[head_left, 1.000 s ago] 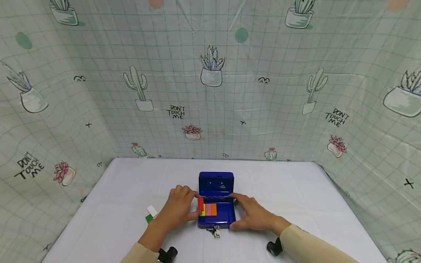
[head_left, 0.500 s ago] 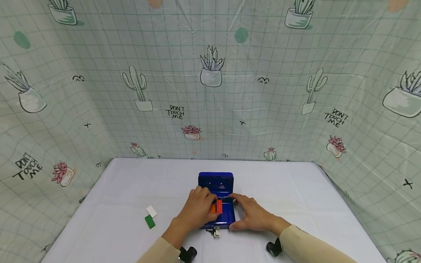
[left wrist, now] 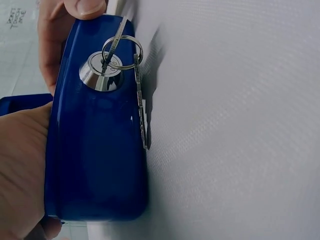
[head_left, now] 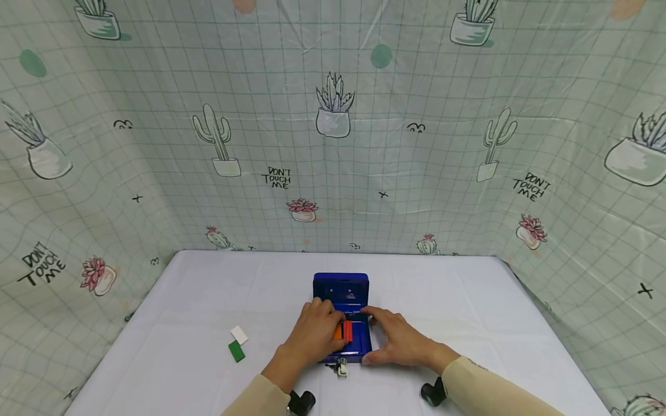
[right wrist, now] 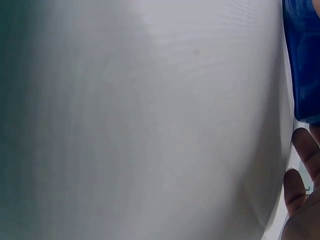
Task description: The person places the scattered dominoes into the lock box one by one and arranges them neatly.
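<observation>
A blue metal cash box stands on the white table with its lid raised at the back. My left hand reaches over the box's left part and pinches a red block inside it. Just left of that block an orange block shows partly; the hand hides the box floor beyond it. My right hand grips the box's right side, thumb at the front corner and fingers toward the back. In the left wrist view, a key ring with keys hangs from the front lock.
A white block and a green block lie on the table to the left, close together. Black devices are on both wrists. A patterned cloth hangs behind and beside the table.
My left hand has carried the red block rightward from the box's left edge, past the orange block, and slightly lower. The pink and yellow blocks are now hidden. My right hand stays put.
</observation>
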A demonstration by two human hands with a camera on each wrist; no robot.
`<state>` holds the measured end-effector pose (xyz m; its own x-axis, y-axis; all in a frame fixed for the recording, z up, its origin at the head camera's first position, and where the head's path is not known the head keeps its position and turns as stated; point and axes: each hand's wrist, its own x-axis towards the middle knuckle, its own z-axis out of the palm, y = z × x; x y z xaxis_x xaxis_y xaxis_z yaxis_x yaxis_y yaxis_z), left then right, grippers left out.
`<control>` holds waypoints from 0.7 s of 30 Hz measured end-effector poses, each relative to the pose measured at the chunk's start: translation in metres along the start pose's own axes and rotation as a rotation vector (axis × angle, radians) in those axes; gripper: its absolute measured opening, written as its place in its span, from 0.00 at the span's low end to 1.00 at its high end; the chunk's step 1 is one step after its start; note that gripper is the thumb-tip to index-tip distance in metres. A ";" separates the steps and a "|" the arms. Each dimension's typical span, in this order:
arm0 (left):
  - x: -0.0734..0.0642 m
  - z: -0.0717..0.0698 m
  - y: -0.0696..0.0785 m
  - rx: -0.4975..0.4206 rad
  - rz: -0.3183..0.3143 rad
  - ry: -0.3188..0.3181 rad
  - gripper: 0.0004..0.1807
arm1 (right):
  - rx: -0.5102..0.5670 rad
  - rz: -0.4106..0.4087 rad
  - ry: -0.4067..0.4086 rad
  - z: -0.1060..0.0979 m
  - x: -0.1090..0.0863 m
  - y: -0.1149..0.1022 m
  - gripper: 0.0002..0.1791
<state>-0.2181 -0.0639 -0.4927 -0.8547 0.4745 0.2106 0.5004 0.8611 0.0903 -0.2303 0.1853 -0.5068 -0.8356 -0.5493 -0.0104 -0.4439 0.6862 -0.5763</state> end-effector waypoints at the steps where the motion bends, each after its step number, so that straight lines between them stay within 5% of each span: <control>1: 0.000 0.001 0.000 0.003 0.000 -0.002 0.28 | 0.002 0.001 -0.001 0.000 0.000 0.000 0.57; 21: 0.000 -0.002 0.000 -0.024 -0.038 -0.055 0.26 | 0.011 0.018 -0.011 -0.001 -0.001 -0.004 0.57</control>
<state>-0.2176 -0.0638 -0.4905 -0.8791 0.4515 0.1528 0.4701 0.8743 0.1210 -0.2283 0.1841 -0.5035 -0.8398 -0.5421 -0.0300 -0.4252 0.6910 -0.5846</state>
